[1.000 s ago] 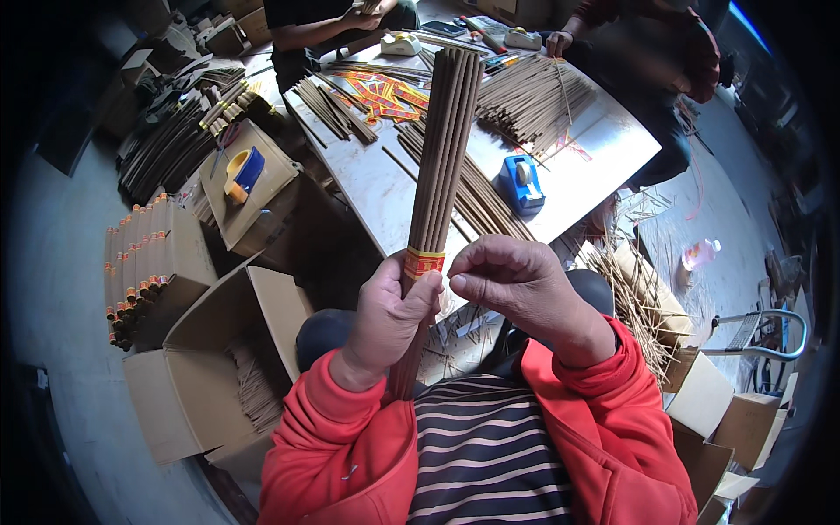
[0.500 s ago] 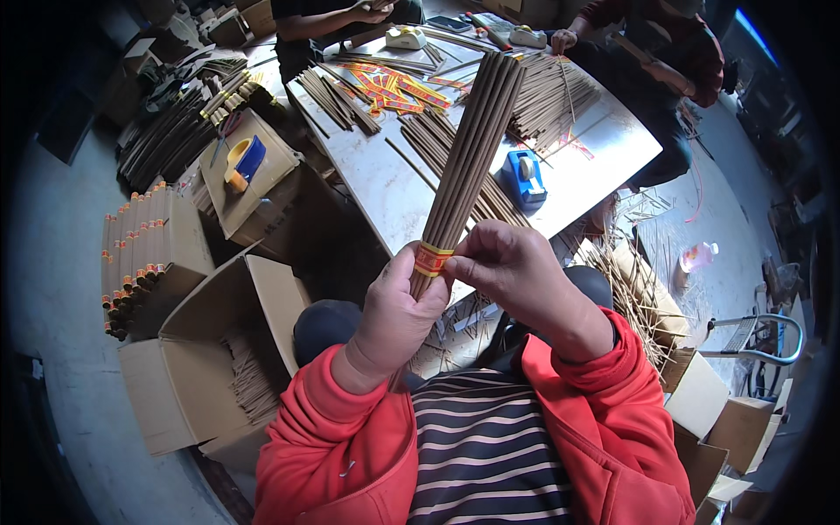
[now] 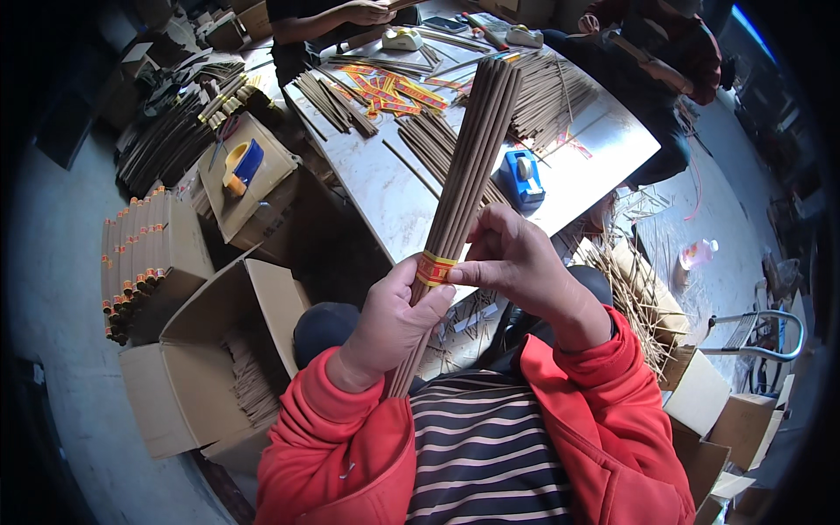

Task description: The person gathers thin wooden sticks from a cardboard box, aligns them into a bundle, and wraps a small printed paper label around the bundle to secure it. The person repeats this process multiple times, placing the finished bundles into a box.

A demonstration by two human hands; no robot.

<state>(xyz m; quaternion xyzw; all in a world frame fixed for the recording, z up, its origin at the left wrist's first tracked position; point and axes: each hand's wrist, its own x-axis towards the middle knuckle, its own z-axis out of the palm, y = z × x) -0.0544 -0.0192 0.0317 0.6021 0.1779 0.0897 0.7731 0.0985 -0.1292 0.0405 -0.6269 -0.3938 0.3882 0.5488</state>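
Observation:
A bundle of long brown incense sticks [image 3: 472, 149] slants up in front of me, its lower end reaching down to my jacket. My left hand [image 3: 389, 315] is wrapped round the bundle's lower part. Around the sticks, just above that hand, runs a red and yellow paper band [image 3: 435, 269]. My right hand [image 3: 516, 262] presses its thumb on the band's right side, with its fingers curled behind and beside the sticks; their tips are partly hidden.
On the white table [image 3: 604, 175] lie loose sticks [image 3: 547, 101], paper bands [image 3: 385, 87] and a blue tape dispenser [image 3: 523, 179]. An open carton [image 3: 192, 367] with sticks stands at my left, near stacked banded bundles [image 3: 136, 254]. Two people work across the table.
The bundle's lower end now shows below my left hand. My right thumb still presses the band, while its fingers have shifted up behind the sticks. The right co-worker's hand has left the table.

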